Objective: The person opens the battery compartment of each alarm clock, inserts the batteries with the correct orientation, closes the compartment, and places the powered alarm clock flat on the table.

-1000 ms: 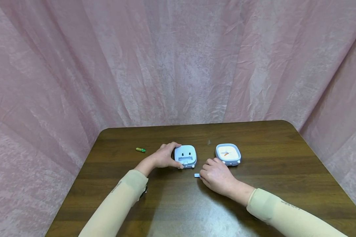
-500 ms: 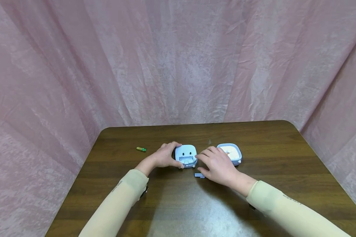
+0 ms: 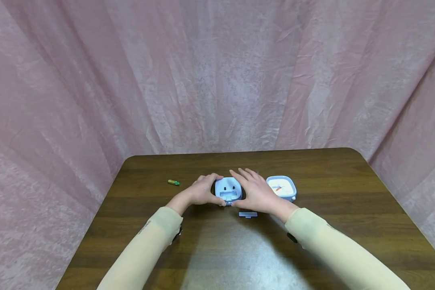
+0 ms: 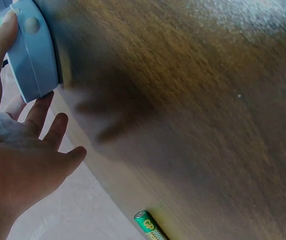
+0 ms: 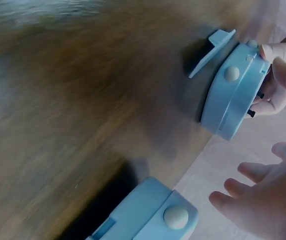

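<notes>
A light-blue alarm clock point(image 3: 232, 185) lies face down, its empty battery compartment point(image 3: 228, 194) showing along with two black knobs. My left hand point(image 3: 199, 192) holds its left side, thumb at the near edge and fingers at the far edge. My right hand point(image 3: 255, 192) is at the clock's right side with fingers spread; its thumb tip is close to the near edge, and contact is hard to tell. Just in front of the right hand lies a loose light-blue battery cover point(image 3: 248, 214). In the right wrist view the clock point(image 5: 232, 95) shows a round pale foot.
A second light-blue alarm clock point(image 3: 281, 187), face up with a white dial, sits right of my right hand. A green and gold battery point(image 3: 173, 182) lies on the wooden table point(image 3: 311, 241) at the left. Pink curtains point(image 3: 217, 80) hang behind the table.
My right hand has let go of the battery cover, leaving it on the table, and moved up and left to the clock with fingers spreading. The left hand stays on the clock.
</notes>
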`<act>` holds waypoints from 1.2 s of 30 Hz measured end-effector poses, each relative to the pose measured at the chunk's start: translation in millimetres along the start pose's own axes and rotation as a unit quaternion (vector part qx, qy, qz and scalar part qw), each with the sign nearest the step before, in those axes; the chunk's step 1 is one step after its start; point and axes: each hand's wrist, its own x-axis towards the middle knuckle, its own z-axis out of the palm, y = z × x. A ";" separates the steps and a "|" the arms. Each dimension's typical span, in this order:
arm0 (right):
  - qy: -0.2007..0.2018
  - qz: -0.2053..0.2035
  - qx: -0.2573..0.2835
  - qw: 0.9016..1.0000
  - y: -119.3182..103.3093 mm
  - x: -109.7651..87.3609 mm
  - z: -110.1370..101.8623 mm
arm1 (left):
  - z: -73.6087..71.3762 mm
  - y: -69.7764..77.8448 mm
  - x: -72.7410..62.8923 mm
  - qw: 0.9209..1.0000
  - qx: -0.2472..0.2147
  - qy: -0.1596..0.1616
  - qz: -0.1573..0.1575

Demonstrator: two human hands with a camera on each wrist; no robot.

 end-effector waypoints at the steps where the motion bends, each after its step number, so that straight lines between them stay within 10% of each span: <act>1: -0.007 0.006 0.008 1.000 -0.1 2.2 0.8 | 0.1 0.0 0.0 1.000 0.000 0.000 0.000; 36: -0.021 0.043 0.061 0.997 7.8 12.9 22.6 | -0.9 -0.5 -0.6 1.000 -0.022 -0.006 -0.006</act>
